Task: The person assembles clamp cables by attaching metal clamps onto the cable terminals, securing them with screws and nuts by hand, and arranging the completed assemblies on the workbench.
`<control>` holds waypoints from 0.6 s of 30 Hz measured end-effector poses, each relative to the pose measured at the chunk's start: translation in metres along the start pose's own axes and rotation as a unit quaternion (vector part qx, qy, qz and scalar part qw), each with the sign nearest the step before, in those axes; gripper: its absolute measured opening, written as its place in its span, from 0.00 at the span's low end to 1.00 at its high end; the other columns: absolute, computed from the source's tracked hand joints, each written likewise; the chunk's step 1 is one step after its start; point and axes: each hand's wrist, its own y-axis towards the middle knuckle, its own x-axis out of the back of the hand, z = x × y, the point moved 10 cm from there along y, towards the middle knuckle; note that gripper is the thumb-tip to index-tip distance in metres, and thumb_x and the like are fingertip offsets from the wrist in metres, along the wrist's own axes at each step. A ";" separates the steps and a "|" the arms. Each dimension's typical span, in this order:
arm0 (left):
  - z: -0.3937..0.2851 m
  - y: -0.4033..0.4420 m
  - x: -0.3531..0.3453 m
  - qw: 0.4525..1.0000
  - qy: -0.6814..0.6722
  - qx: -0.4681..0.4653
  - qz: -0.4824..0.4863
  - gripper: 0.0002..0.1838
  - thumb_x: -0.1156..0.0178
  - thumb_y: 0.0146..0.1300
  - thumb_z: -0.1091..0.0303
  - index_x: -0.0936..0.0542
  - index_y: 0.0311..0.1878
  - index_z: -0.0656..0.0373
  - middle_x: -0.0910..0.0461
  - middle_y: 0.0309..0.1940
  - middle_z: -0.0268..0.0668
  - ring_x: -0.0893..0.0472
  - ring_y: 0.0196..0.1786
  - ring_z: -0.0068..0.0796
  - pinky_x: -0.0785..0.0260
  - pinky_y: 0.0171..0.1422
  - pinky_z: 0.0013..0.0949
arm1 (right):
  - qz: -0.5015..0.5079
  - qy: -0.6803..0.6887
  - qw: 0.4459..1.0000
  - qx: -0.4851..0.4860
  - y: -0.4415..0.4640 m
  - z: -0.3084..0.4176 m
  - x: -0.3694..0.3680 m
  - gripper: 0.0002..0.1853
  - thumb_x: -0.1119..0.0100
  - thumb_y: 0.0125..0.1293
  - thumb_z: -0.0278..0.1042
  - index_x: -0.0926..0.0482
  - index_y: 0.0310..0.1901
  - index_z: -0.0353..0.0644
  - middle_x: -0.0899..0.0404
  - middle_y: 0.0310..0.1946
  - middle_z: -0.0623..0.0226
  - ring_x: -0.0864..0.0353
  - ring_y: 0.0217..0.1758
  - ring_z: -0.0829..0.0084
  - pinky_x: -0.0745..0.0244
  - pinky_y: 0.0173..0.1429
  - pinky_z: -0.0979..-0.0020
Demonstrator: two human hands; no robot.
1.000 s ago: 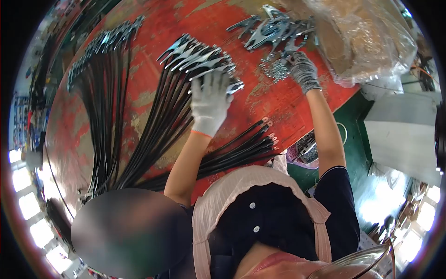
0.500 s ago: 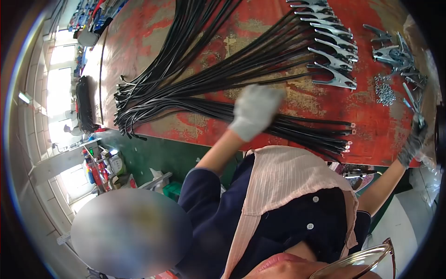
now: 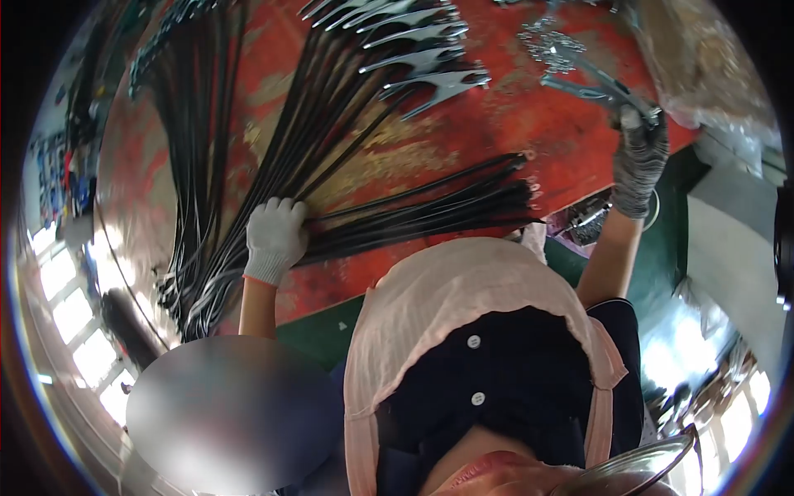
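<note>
My left hand [image 3: 276,238], in a white knit glove, is closed over the bundle of black cables [image 3: 397,217], near where they gather at the left. At the right, my right hand [image 3: 640,161], in a dark striped glove, grips a metal spring clamp [image 3: 597,88] that points up and left above the table. Lugs [image 3: 531,178] show at the right ends of the cables nearest my body. Other cables run up to a row of metal clamps [image 3: 413,37] lying side by side. My left fingertips are partly hidden among the cables.
A small pile of metal hardware [image 3: 552,48] lies on the worn red table [image 3: 496,124]. Clear plastic wrapping [image 3: 703,74] is at the far right. Another group of black cables [image 3: 198,124] spreads along the left. Below the table edge is green floor [image 3: 327,331].
The camera view has turned and shifted. My left hand has moved left along the cables toward their gathered end. My right hand has brought the clamp inward from the right edge.
</note>
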 end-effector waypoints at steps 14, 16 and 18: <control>-0.163 0.146 0.085 0.716 -0.671 -0.125 0.144 0.19 0.47 0.75 0.55 0.21 0.53 0.64 0.20 0.30 0.34 0.25 0.29 0.15 0.32 0.32 0.24 | 0.025 0.209 0.971 -0.116 -0.060 -0.006 0.013 0.27 0.26 0.60 0.38 0.28 0.58 0.41 0.19 0.44 0.60 0.19 0.37 0.71 0.21 0.42 0.69; -0.162 0.141 0.087 0.682 -0.723 -0.086 0.074 0.16 0.45 0.75 0.60 0.21 0.53 0.65 0.21 0.28 0.31 0.26 0.27 0.15 0.33 0.31 0.24 | 0.045 0.267 0.953 -0.137 -0.069 -0.012 0.016 0.25 0.27 0.61 0.38 0.27 0.55 0.41 0.19 0.44 0.60 0.19 0.38 0.71 0.21 0.43 0.68; -0.158 0.137 0.088 0.710 -0.701 -0.046 0.045 0.14 0.43 0.74 0.65 0.21 0.53 0.65 0.22 0.29 0.31 0.25 0.29 0.16 0.31 0.34 0.25 | 0.100 0.254 0.946 -0.172 -0.077 -0.019 0.012 0.27 0.24 0.58 0.39 0.26 0.54 0.41 0.18 0.45 0.61 0.18 0.44 0.70 0.21 0.47 0.67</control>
